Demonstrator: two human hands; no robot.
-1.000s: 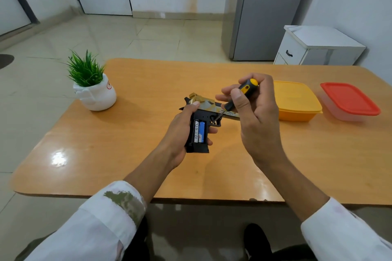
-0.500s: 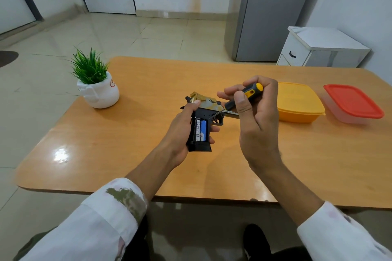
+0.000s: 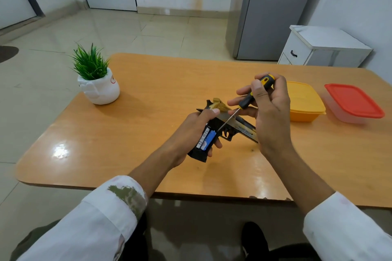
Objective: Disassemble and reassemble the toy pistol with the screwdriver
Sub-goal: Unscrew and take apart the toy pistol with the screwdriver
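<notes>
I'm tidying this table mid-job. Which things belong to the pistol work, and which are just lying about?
In the job: toy pistol, held by left hand; screwdriver, held by right hand; batteries in the grip.
Lying about: potted plant, yellow container, red-lidded container.

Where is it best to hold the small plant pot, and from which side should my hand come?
Probably the white pot round its body, coming level from the side, below the leaves. It stands upright on the table, and the spiky leaves fill its top, blocking a grasp from above.
</notes>
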